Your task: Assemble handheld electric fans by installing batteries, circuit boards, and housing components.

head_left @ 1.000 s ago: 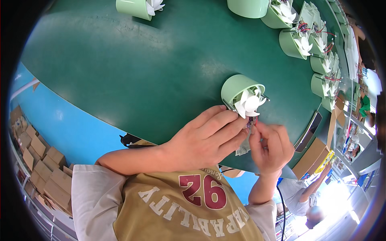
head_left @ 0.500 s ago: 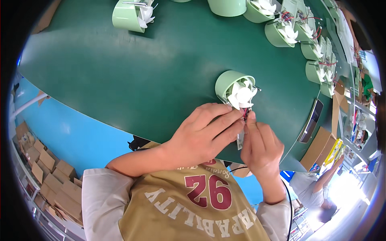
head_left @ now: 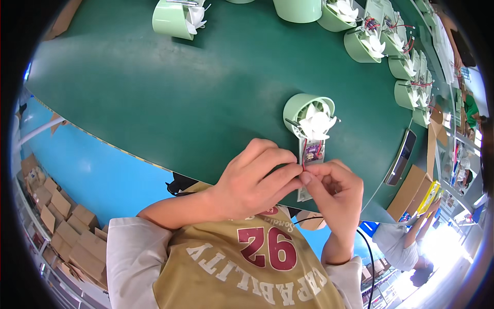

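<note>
A pale green handheld fan housing [head_left: 294,105] lies on the table with its white fan blades [head_left: 316,123] facing up. Its narrow opened handle [head_left: 302,193] points toward me, and a small purple circuit board [head_left: 312,152] with red wires sits inside. My left hand [head_left: 260,175] comes in from the left, its fingertips closed on a red wire [head_left: 304,159] beside the board. Opposite it, my right hand [head_left: 339,188] pinches thumb and forefinger at the same wire. The wire's end is hidden between the fingertips.
Several similar half-built green fans [head_left: 363,44] stand along the far right of the green table [head_left: 154,98]. Another fan housing [head_left: 172,19] lies at the far left. A dark flat device [head_left: 400,157] and an open cardboard box [head_left: 410,193] are at the right edge. A co-worker [head_left: 399,244] is beyond.
Both hands have shifted down the handle, uncovering the circuit board and red wires. Their fingertips now meet at a wire. The fan appears slightly farther right and lower in view.
</note>
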`<move>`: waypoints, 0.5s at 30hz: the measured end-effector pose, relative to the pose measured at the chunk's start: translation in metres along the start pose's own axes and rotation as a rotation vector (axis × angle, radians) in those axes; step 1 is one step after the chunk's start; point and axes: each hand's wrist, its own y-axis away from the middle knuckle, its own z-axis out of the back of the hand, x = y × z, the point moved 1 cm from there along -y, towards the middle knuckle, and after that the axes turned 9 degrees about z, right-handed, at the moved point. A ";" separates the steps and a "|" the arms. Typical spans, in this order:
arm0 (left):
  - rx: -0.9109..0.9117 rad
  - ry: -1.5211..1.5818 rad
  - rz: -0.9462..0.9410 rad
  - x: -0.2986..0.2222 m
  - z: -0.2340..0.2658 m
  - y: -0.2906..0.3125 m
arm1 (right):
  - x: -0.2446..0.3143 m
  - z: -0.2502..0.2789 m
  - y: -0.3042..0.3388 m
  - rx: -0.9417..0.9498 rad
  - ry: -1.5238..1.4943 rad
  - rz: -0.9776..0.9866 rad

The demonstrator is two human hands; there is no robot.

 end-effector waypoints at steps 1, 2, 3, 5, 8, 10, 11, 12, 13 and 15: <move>-0.004 0.000 0.005 -0.001 0.000 -0.001 | -0.003 -0.002 -0.001 0.013 -0.227 -0.098; -0.015 0.012 0.026 -0.004 0.000 -0.001 | -0.006 -0.002 -0.001 0.026 -0.454 -0.195; -0.028 0.024 0.047 -0.006 0.000 -0.001 | -0.004 0.000 -0.002 0.034 -0.452 -0.195; -0.050 0.038 0.045 -0.005 -0.004 0.000 | 0.000 0.007 -0.004 0.126 -0.405 -0.236; -0.075 0.075 0.053 -0.006 -0.005 0.002 | -0.006 0.009 -0.004 0.151 -0.458 -0.191; -0.080 0.095 0.067 -0.005 -0.005 0.002 | -0.009 0.008 -0.004 0.145 -0.483 -0.195; -0.083 0.098 0.062 -0.005 -0.004 0.002 | -0.010 0.007 -0.004 0.133 -0.514 -0.197; -0.085 0.100 0.056 -0.004 -0.004 0.002 | -0.011 0.007 -0.004 0.136 -0.513 -0.198; -0.087 0.100 0.058 -0.003 -0.003 0.002 | -0.012 0.006 -0.004 0.122 -0.527 -0.203; -0.063 0.115 0.066 -0.001 -0.002 0.002 | -0.012 0.005 -0.004 0.108 -0.544 -0.211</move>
